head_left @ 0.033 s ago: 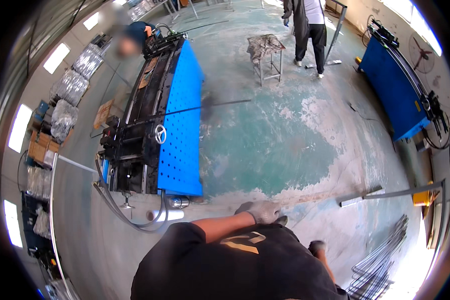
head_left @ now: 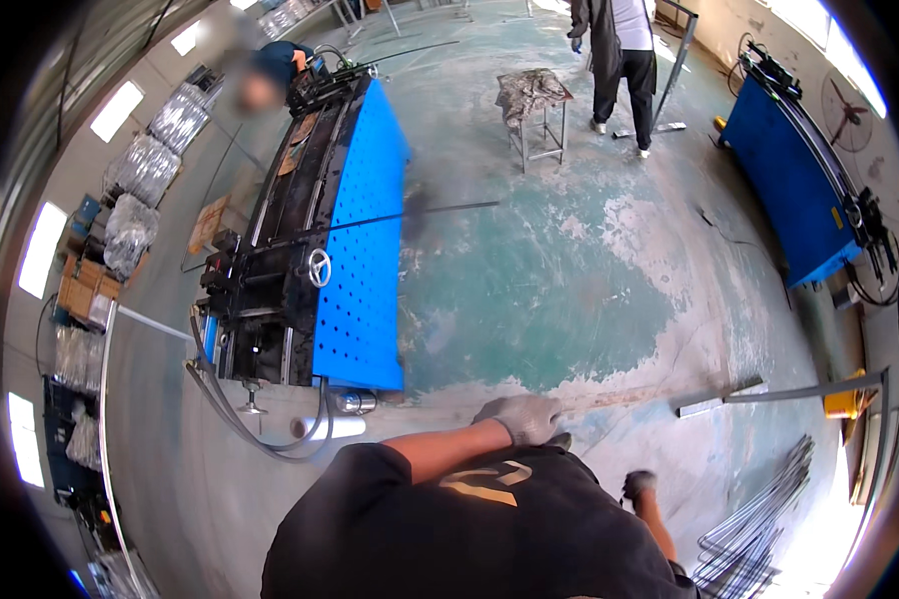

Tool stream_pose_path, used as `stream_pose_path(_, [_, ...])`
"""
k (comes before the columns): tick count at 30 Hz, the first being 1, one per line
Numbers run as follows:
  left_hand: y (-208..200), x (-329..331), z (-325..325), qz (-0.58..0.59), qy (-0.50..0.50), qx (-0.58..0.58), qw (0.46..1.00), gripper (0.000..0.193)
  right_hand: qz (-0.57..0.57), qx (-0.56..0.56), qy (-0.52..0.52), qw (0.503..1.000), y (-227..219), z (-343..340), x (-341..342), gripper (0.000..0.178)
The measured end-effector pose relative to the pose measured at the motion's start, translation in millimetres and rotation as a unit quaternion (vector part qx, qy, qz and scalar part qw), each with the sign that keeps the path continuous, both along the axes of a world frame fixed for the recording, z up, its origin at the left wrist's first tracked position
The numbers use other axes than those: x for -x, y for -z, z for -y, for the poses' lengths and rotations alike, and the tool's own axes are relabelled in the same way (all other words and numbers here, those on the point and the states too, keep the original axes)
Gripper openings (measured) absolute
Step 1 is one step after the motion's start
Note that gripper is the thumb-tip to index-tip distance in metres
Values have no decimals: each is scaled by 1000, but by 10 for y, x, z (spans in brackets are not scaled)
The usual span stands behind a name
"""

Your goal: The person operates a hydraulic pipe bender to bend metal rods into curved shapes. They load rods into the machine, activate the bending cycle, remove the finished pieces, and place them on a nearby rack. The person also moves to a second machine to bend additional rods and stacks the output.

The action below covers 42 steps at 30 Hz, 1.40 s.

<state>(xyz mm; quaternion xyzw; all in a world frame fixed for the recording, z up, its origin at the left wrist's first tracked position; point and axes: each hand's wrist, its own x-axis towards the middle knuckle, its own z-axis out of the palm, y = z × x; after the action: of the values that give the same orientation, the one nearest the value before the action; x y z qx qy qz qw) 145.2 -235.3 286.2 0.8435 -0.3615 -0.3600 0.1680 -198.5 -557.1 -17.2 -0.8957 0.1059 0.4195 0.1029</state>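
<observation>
My left hand (head_left: 521,418), in a light grey knit glove, is in front of my dark shirt with the forearm across my body. Its fingers are curled in, and no object shows in them. Just beyond it, the tip of a dark shoe (head_left: 561,440) shows on the floor. My right hand (head_left: 640,485), in a dark-palmed glove, hangs low at my right side. It looks rounded, but its fingers are dark and blurred. Neither hand touches the long blue machine (head_left: 362,290) ahead on the left, which has a handwheel (head_left: 319,268) and a thin dark bar (head_left: 410,213) lying across it.
Bundled metal rods (head_left: 759,519) lie at the lower right, near a grey metal bar (head_left: 701,407). Hoses (head_left: 232,424) curve off the blue machine beside a white roll (head_left: 335,427). A cloth-covered stool (head_left: 531,95), a second blue machine (head_left: 784,170) and two people (head_left: 624,75) stand farther off.
My right hand has shifted slightly up and left, showing more forearm. My left hand keeps nearly the same pose, and the surroundings have shifted only slightly.
</observation>
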Motion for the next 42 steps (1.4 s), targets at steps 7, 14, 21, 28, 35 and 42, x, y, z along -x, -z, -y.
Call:
stream_pose_path(7, [199,-543,1203,-217,-138,117,959,20,287,-215,632,687,-1195,1534,-2364,19])
stream_pose_path(14, [403,-1962,2457,-238,-242,185,922,22,207,-148,507,823,-918,2635,-3073,25])
stream_pose_path(21, [108,-3143,3505,-73,-135,242,958,22,74,88,33,993,-118,3863,-2697,23])
stream_pose_path(28, [479,-4521,3984,-128,-204,226,944,24,36,-3,218,975,-42,4260,-4984,19])
stream_pose_path(35, [-122,-6152,4377,-14,-294,140,945,27,-3,66,-83,994,476,4998,-7300,17])
stream_pose_path(42, [272,-7251,4501,-113,-405,169,892,28,164,-137,205,955,-516,5345,-10589,23])
